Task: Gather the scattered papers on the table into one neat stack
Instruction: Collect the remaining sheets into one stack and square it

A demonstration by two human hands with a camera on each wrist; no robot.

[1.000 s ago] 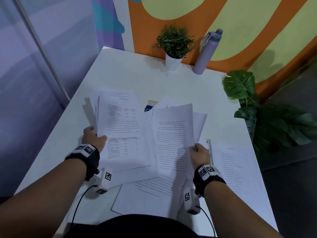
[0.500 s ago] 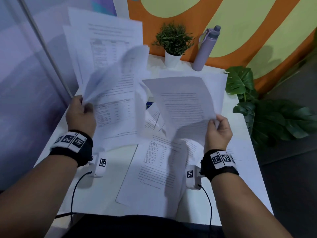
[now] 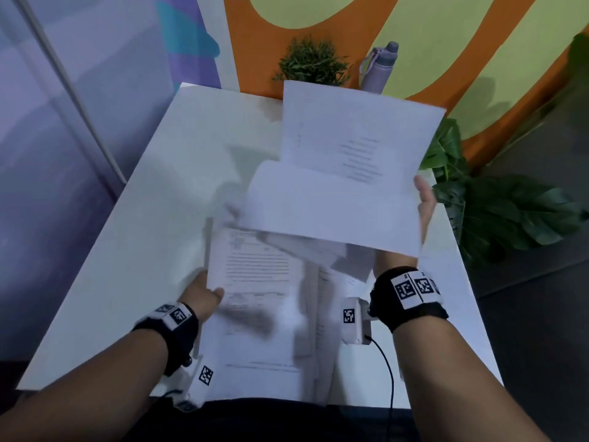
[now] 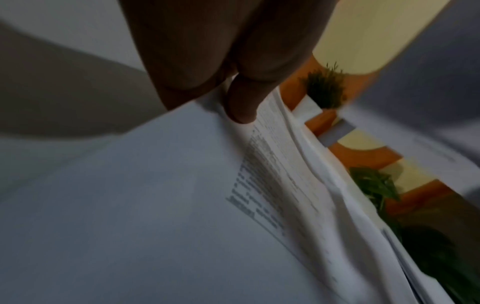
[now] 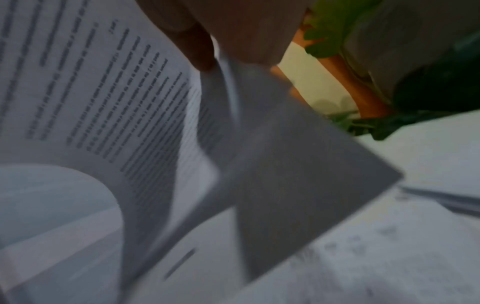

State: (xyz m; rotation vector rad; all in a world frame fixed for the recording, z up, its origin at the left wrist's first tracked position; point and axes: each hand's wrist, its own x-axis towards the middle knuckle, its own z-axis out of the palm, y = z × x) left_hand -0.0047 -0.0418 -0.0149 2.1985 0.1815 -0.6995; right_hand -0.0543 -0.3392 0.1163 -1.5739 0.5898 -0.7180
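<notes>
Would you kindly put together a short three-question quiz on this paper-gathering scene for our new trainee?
1. True or false: the left hand holds a bundle of printed papers by its left edge.
2. Which stands at the table's far edge beside the small potted plant? A) a purple water bottle B) a red mug C) a desk lamp
3. Fill in: the right hand holds its raised sheets ____ the table.

Key: 1 true; 2 A; 3 above.
</notes>
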